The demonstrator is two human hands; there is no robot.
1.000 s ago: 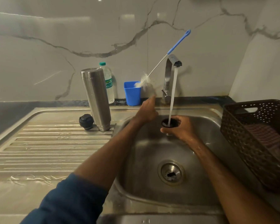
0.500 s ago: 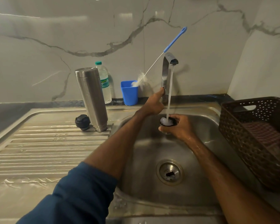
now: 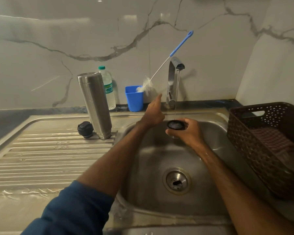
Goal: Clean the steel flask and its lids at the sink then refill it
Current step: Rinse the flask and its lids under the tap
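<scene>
The steel flask (image 3: 95,106) stands upright on the draining board, left of the sink basin (image 3: 153,167). A black lid (image 3: 85,129) lies at its foot on the left. My right hand (image 3: 187,131) holds a second black, cup-shaped lid (image 3: 175,124) over the basin, opening up, under the tap (image 3: 174,78). Only a thin trickle of water falls from the spout into it. My left hand (image 3: 154,112) is raised beside the tap's lever, forefinger pointing up, a short gap away and holding nothing.
A blue cup (image 3: 134,99) with a long blue-handled bottle brush (image 3: 166,60) and a plastic water bottle (image 3: 109,89) stand against the marble wall. A brown perforated basket (image 3: 265,150) holding a checked cloth sits right of the basin. The drain (image 3: 176,181) is in the basin's floor.
My left hand reached the tap lever and has come a little off it. The full stream of water has shrunk to a thin trickle. The lid stays under the spout.
</scene>
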